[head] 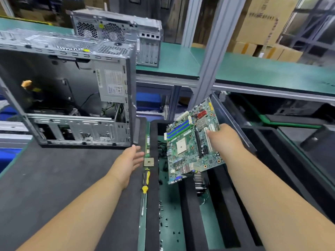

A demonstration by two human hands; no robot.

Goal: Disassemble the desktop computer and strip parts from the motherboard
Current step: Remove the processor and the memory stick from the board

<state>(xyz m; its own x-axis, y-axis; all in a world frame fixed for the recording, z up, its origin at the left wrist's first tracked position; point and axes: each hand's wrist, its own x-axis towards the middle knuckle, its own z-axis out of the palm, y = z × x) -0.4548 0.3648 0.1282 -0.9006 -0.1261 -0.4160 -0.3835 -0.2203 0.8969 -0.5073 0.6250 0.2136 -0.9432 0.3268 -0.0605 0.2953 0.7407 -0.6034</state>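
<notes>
The right hand (224, 138) gripped the motherboard (192, 142) by its right edge, tilted above the green tray (170, 223). The left hand (128, 160) hovered with fingers spread, just beside the CPU (149, 162), RAM stick (147, 145) and screwdriver (145, 185) at the mat's (63, 178) right edge. The case (72, 91) stood open behind; its labels were unreadable.

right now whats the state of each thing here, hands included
green motherboard: lifted and tilted, gripped at its right edge, socket empty
right hand: grips the motherboard
left hand: open, fingers straight, holding nothing
grey steel computer case: upright, side panel off, power supply inside
small square processor chip: loose, lying flat
green memory stick: loose, lying flat
yellow and black screwdriver: lying flat, untouched
</notes>
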